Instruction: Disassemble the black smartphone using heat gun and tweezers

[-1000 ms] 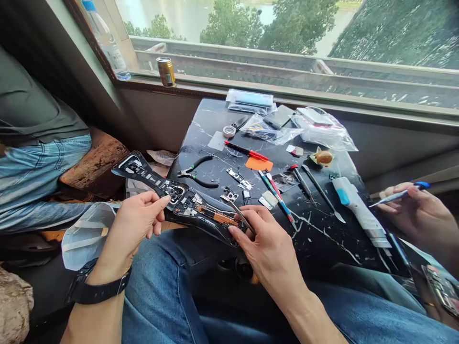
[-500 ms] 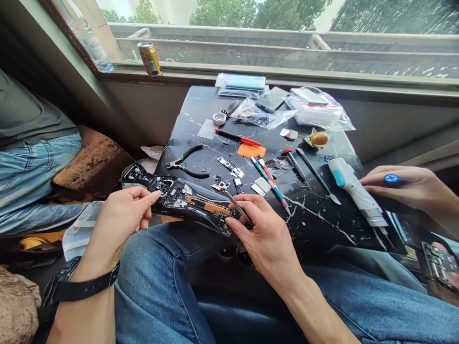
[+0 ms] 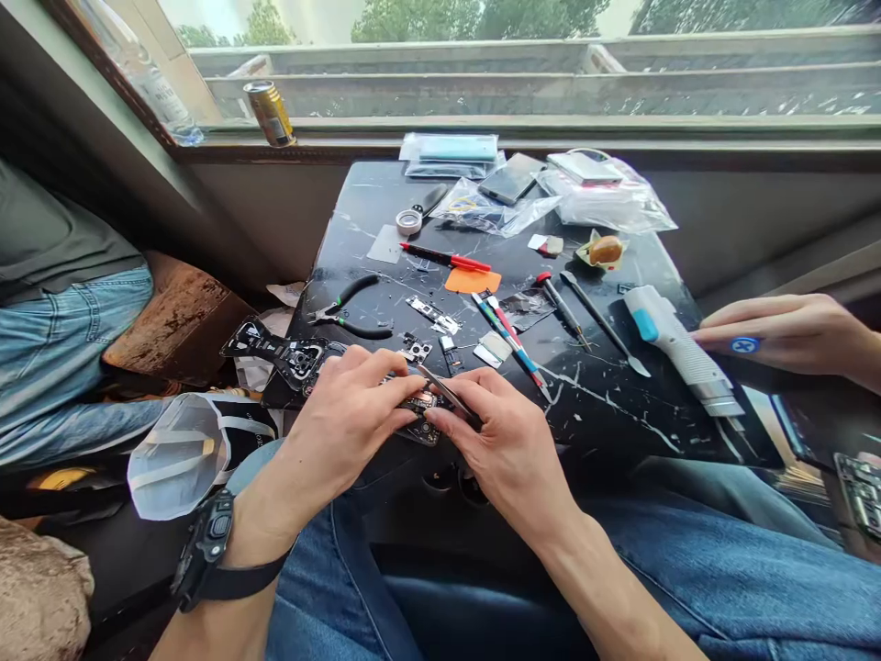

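An opened smartphone [image 3: 419, 430], its inner board exposed, lies across my lap at the table's near edge. Its loosened black back part [image 3: 297, 360] reaches out to the left. My left hand [image 3: 348, 404] bends over the phone, fingers and thumb closed at its right half and covering much of the board. Opposite it, my right hand [image 3: 506, 436] grips a slim metal tool [image 3: 451, 395], seemingly tweezers, while its thumb rests at the phone's right end. Just beyond lie small metal phone parts [image 3: 433, 315] and a camera module [image 3: 415, 347].
On the black table [image 3: 606, 404] lie cutting pliers [image 3: 354, 312], a red pen [image 3: 447, 259], pry tools [image 3: 513, 344], a screwdriver [image 3: 563, 308] and a white handheld tool [image 3: 678, 353]. Another person's hand [image 3: 791, 330] is at the right. A can [image 3: 271, 115] stands on the sill.
My left hand has moved right, from the phone's left part onto its board beside my right hand. My right hand keeps the metal tool. The view has shifted slightly.
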Demonstrator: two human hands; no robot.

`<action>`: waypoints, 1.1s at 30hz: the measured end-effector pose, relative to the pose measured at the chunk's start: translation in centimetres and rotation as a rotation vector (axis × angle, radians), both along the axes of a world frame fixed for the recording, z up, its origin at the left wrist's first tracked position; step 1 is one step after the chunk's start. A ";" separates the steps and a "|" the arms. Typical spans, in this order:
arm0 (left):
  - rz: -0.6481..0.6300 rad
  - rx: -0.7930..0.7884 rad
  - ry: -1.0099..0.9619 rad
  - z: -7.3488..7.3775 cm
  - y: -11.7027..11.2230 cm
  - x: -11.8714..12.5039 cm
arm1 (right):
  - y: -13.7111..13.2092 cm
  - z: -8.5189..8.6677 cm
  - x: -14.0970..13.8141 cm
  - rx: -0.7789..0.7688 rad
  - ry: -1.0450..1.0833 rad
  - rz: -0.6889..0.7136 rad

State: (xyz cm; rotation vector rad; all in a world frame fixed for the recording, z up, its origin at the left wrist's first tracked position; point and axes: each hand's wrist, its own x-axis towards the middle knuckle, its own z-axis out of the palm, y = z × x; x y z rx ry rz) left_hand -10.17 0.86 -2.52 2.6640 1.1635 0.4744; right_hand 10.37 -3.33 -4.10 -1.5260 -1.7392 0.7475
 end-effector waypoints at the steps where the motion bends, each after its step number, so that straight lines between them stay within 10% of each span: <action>1: -0.019 0.000 0.014 -0.1 0.1 0.3 | 0.0 0.0 0.0 0.000 0.006 0.003; 33: 0.036 -0.049 -0.208 -1.0 -0.5 0.0 | 1.0 1.2 1.4 -0.225 0.007 0.065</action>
